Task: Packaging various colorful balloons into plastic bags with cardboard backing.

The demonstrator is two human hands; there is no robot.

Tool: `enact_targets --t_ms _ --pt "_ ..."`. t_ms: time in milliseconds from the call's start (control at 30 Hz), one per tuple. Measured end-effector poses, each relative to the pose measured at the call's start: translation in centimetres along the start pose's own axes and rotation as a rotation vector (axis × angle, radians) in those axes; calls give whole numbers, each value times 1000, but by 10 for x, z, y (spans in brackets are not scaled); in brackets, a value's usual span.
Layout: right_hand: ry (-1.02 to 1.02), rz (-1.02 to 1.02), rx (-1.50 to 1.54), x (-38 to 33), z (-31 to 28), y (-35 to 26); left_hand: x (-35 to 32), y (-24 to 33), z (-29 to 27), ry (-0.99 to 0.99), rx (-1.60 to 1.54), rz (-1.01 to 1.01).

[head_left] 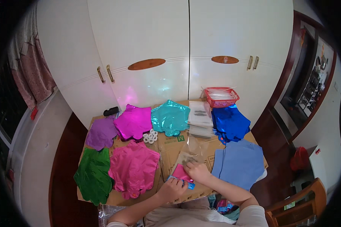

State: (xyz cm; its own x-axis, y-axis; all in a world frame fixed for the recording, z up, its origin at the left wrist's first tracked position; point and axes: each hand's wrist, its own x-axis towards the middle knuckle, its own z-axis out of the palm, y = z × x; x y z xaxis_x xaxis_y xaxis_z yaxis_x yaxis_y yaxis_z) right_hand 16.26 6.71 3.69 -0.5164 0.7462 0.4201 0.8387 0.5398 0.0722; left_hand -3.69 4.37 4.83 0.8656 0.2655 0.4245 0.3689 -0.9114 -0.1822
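In front of me lies a folded packet of pink foil (181,173), with blue foil (191,185) showing along its lower edge. My left hand (174,188) has its fingers curled over the packet's near left edge. My right hand (197,171) is closed at its upper right side, where a clear plastic bag (194,146) stretches away from me. Part of the packet seems to lie at the bag's near end; the fingers hide exactly how the two overlap.
Flat foil balloons lie in piles: green (93,176), pink (134,168), purple (101,133), magenta (133,122), teal (170,118), dark blue (231,122) and light blue (240,164). White rolls (150,136), stacked clear bags (200,117) and a red basket (221,101) of white sticks share the cardboard-covered table (170,145).
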Motion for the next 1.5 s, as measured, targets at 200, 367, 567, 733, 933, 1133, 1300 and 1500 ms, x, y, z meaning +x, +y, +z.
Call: enact_targets --t_ms 200,367,567,733,933,1133,1300,1500 --pt "95 -22 10 13 -7 4 -1 2 3 -22 20 23" --pt "105 -111 -16 20 9 4 1 0 3 16 37 22" --pt "130 -128 -45 28 8 3 3 -1 5 26 71 52" --pt "145 -190 -34 33 14 2 5 -4 6 59 77 -5" --pt "35 -54 161 29 7 8 15 -15 20 89 129 -53" --pt "759 1000 1302 -8 14 -3 19 -14 -15 180 99 -180" --pt "383 1109 2235 -24 -18 -35 22 -7 -14 199 81 -184" --pt "353 987 2197 -35 2 -68 26 -10 -15 186 118 -191"
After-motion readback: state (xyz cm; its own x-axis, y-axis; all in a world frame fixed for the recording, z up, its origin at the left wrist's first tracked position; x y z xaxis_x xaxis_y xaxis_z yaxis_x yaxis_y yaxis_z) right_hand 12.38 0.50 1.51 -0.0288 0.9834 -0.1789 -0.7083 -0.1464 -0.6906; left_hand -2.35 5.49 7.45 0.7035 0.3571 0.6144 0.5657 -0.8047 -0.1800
